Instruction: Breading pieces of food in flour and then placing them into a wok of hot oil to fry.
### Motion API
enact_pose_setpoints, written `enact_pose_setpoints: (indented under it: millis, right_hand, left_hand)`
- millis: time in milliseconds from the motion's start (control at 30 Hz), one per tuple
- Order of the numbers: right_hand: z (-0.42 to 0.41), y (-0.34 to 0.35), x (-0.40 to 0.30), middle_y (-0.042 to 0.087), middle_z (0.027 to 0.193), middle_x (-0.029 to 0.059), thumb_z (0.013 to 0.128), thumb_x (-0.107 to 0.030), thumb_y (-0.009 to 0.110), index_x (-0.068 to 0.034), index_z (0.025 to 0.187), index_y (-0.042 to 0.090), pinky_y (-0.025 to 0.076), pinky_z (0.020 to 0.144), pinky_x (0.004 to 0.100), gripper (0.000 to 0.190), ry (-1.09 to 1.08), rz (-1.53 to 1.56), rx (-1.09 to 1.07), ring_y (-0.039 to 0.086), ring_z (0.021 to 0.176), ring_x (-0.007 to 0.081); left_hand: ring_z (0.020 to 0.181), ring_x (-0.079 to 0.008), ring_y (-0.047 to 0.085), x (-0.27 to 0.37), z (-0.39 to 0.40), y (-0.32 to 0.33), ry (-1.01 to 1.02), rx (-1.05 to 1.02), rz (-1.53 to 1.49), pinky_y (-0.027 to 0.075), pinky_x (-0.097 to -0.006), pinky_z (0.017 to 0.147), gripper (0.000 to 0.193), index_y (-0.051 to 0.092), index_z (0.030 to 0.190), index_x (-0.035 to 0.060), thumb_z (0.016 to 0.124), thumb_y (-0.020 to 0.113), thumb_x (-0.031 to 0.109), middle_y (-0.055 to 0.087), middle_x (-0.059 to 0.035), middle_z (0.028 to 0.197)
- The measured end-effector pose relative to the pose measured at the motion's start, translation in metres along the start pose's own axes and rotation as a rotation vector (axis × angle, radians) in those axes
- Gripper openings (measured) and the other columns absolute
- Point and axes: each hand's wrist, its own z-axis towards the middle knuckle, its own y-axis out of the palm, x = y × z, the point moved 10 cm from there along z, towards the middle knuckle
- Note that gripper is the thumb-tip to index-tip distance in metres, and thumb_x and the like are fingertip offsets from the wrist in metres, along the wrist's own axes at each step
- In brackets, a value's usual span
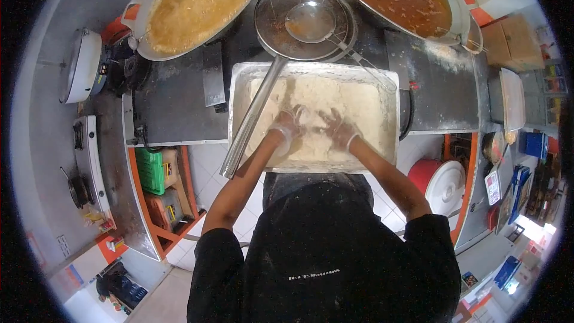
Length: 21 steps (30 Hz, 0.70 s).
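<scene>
Both hands wear thin clear plastic gloves and are over a rectangular metal tray (pixel 314 169) of pale flour. My left hand (pixel 289 126) is left of the tray's middle, fingers bent near a small pale lump at its fingertips; whether it grips the lump is unclear. My right hand (pixel 338 129) is spread over the flour (pixel 354 94), its fingers apart and slightly blurred, nothing seen in it. A large round metal strainer (pixel 273 22) lies behind the tray, its long handle crossing the tray's left side. A smaller wire strainer (pixel 310 22) rests in it.
A pan of bubbling oil (pixel 197 9) stands back left, a pan of reddish-brown liquid (pixel 399 0) back right. A cleaver-like blade (pixel 213 76) lies left of the tray. Below right is a red drum with a white lid (pixel 446 187). Another person (pixel 117 285) is at lower left.
</scene>
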Motion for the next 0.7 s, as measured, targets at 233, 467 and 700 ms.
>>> enact_pose_setpoints:
  millis: [233,467,700]
  right_hand:
    - [0.002,-0.05,0.028,0.031,0.135,0.0085,0.073,-0.027,0.059,-0.018,0.123,0.042,0.027,0.103,0.0349,0.054,0.062,0.537,-0.076,0.032,0.123,0.0243]
    - [0.001,-0.041,0.019,0.008,0.14,0.0238,0.066,-0.056,0.059,-0.023,0.137,0.016,0.025,0.102,0.0415,0.089,0.201,0.266,-0.003,0.019,0.126,0.0416]
    - [0.021,0.003,0.029,0.016,0.14,0.0178,0.063,-0.058,0.061,-0.02,0.135,0.024,0.019,0.105,0.0372,0.089,0.07,0.142,0.131,0.016,0.13,0.0295]
  left_hand:
    - [0.119,-0.0355,0.035,0.035,-0.021,-0.042,0.282,0.455,0.51,0.032,-0.036,0.099,0.104,0.019,0.134,0.0093,0.052,0.078,0.035,0.026,-0.0203,0.133]
    - [0.124,-0.0385,0.025,0.017,0.013,-0.001,0.077,-0.171,0.306,0.028,-0.0413,0.101,0.118,0.006,0.138,0.013,0.05,0.079,0.041,0.008,-0.023,0.14]
    - [0.117,-0.0405,0.036,0.021,0.013,0.021,0.166,0.169,0.871,0.036,-0.0513,0.091,0.079,0.021,0.136,0.0143,0.072,0.059,0.042,0.024,-0.0211,0.136]
